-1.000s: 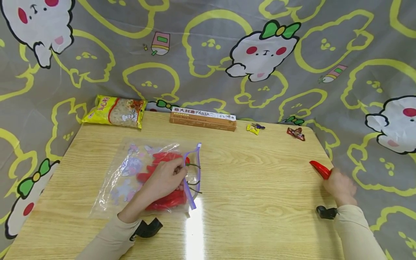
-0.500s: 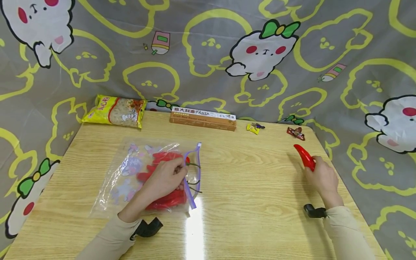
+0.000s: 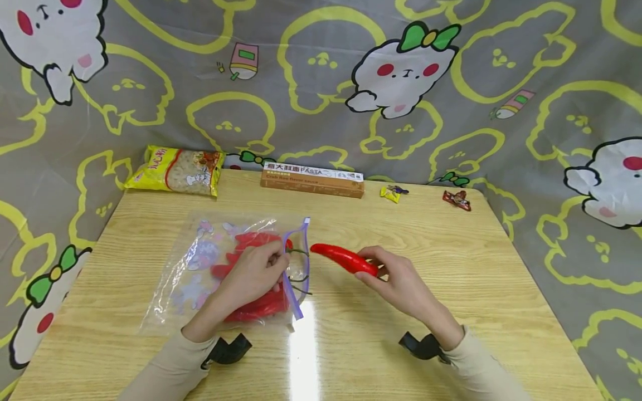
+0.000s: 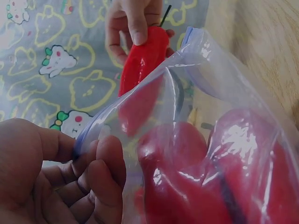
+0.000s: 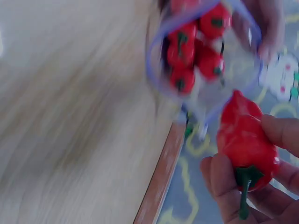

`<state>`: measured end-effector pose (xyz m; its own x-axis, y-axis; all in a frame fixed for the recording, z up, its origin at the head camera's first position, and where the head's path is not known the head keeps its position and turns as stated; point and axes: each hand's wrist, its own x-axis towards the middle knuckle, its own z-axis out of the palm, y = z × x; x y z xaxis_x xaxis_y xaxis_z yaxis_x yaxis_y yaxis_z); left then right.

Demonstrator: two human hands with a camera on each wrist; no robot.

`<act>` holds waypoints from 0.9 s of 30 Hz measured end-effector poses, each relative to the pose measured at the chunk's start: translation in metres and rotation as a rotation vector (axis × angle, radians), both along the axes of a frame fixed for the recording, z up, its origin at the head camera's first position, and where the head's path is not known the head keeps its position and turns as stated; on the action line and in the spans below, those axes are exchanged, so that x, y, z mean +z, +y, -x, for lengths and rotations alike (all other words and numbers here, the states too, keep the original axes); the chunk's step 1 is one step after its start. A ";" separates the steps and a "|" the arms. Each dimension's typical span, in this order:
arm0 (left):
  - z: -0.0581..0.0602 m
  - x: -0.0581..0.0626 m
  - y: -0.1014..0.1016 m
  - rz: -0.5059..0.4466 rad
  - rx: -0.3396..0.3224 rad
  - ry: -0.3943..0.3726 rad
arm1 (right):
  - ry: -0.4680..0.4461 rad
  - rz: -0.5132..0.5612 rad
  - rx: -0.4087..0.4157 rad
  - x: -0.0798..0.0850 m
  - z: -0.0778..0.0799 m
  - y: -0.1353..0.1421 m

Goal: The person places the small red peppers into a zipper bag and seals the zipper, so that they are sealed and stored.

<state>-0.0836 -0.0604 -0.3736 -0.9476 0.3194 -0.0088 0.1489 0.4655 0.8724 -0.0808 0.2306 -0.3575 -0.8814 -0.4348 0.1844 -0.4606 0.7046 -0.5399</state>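
Note:
A clear zip bag [image 3: 170, 278] with a purple zip edge lies on the table, its mouth to the right. Several red chili peppers [image 5: 181, 49] are inside, stems toward the opening. My left hand [image 3: 258, 273] pinches the upper lip of the mouth and keeps it raised. Between the fingers and thumb of my right hand [image 3: 401, 281] is another red chili pepper [image 3: 343, 259], gripped near its green stem. Its tip points left, close to the bag's mouth. In the left wrist view, the held chili's lower part shows through the clear plastic.
Along the back edge of the wooden table [image 3: 451, 267] lie a yellow food packet [image 3: 175, 171], a pasta box [image 3: 312, 180], a small yellow-and-purple wrapped piece [image 3: 393, 193] and a red-brown one [image 3: 457, 200]. A patterned grey cloth [image 3: 311, 83] hangs behind.
My right hand has carried the chili from the table's right edge leftward to the bag's mouth. My left hand has stayed on the bag's lip.

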 end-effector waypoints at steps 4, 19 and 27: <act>-0.001 0.001 0.001 0.003 -0.003 0.006 | -0.012 -0.019 0.092 -0.002 -0.006 -0.024; -0.002 0.001 0.001 -0.005 -0.036 0.007 | 0.010 0.201 0.239 -0.024 0.011 -0.087; -0.002 0.003 0.001 0.017 -0.023 0.018 | 0.047 0.211 0.236 -0.030 0.018 -0.111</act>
